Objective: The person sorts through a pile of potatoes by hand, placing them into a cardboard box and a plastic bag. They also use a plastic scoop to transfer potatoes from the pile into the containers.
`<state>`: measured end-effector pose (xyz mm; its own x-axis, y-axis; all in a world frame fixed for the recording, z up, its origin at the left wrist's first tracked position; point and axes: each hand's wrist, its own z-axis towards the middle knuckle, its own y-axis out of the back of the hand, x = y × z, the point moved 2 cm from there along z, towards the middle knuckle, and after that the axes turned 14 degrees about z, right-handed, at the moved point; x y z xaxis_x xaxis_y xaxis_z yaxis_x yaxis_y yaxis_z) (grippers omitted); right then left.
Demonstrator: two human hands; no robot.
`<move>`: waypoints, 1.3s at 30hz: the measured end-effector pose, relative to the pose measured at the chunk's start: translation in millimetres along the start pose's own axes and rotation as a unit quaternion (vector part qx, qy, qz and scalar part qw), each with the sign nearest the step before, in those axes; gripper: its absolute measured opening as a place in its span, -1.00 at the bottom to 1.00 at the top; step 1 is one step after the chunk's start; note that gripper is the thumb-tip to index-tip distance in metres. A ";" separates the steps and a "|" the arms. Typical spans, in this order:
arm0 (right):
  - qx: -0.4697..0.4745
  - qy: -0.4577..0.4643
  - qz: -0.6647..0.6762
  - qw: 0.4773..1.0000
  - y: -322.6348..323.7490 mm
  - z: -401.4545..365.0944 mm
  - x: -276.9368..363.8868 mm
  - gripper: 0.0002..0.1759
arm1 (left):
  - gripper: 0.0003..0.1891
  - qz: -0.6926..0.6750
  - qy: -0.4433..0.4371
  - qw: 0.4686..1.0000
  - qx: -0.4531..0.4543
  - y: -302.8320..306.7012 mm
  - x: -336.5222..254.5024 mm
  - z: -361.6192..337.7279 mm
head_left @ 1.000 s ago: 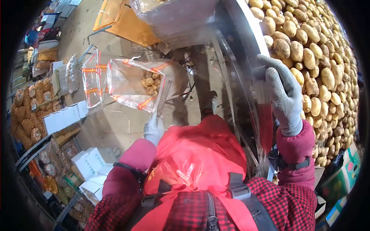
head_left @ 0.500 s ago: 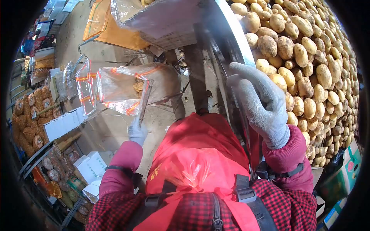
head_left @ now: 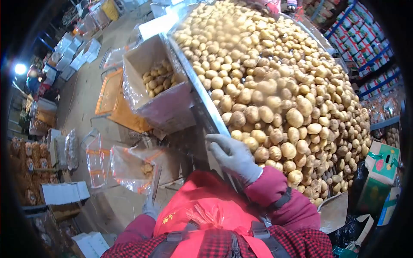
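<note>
My right hand [head_left: 235,158], in a pale grey glove, rests at the metal edge [head_left: 202,92] of a large table heaped with potatoes [head_left: 288,116]. Its fingers are apart, with nothing between them. Down at the left, my left hand [head_left: 150,210] is closed on a thin stick-like handle [head_left: 156,182]. Beyond that handle lies a clear plastic bag with orange stripes [head_left: 133,165], with a few potatoes [head_left: 147,168] inside.
A plastic-lined box [head_left: 131,81] part-filled with potatoes stands left of the table. An orange bag on a frame [head_left: 112,94] is beside it. Filled net sacks [head_left: 36,155] and white cartons [head_left: 64,193] are at the left; a green carton [head_left: 378,176] is at the right.
The view has tilted up, showing more of the potato heap and the lined box. My right hand has lowered to the table's edge. My left hand keeps hold of the handle.
</note>
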<state>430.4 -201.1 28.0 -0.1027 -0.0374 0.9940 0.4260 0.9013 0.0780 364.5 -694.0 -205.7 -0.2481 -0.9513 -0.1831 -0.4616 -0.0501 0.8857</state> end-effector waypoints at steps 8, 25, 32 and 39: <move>0.044 -0.042 -0.046 0.997 7.0 6.8 23.4 -0.56 | -0.50 0.015 -0.025 0.992 0.126 26.8 -11.1 16.3; -0.091 -0.083 0.050 0.991 145.3 100.2 102.4 -0.59 | -0.17 0.041 -0.544 0.815 -0.196 330.0 -492.3 271.2; -0.218 -0.001 -0.059 0.974 222.5 140.2 47.9 -0.63 | -0.04 0.103 -0.547 0.764 -0.325 227.5 -682.6 373.7; -0.162 -0.060 0.029 0.985 227.1 151.2 46.5 -0.63 | -0.21 0.207 -0.458 0.815 -0.287 245.0 -795.6 382.8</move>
<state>386.5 67.0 80.3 -0.1668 0.0794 0.9828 0.6962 0.7153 0.0604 122.7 167.0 -6.4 -0.9348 -0.3098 0.1738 0.2331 -0.1661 0.9582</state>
